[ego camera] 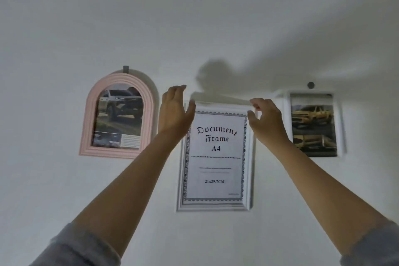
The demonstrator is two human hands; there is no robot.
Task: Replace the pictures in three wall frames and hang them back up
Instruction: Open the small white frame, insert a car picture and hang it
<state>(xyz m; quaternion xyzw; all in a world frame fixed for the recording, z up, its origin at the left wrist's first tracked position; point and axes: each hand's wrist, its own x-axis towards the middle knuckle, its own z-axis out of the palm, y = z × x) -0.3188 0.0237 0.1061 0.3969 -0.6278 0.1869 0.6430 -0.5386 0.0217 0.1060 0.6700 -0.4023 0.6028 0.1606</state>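
Note:
A white rectangular frame (pixel 216 206) hangs in the middle of the wall and shows a sheet printed "Document Frame A4". My left hand (pixel 176 110) is raised at its top left corner, fingers straight and spread, the thumb near the frame's edge. At the top right corner is my right hand (pixel 264 117), its fingers loosely curled close to the corner; whether they touch the frame is unclear. A pink arched frame (pixel 86 127) with a picture of a silver truck hangs to the left. A white frame (pixel 340 127) with a yellow car picture hangs to the right.
A grey hook (pixel 125 69) holds the pink frame from above. A dark round peg (pixel 311 85) sits above the right frame. The wall around the frames is plain white, with the shadows of my arms above the middle frame.

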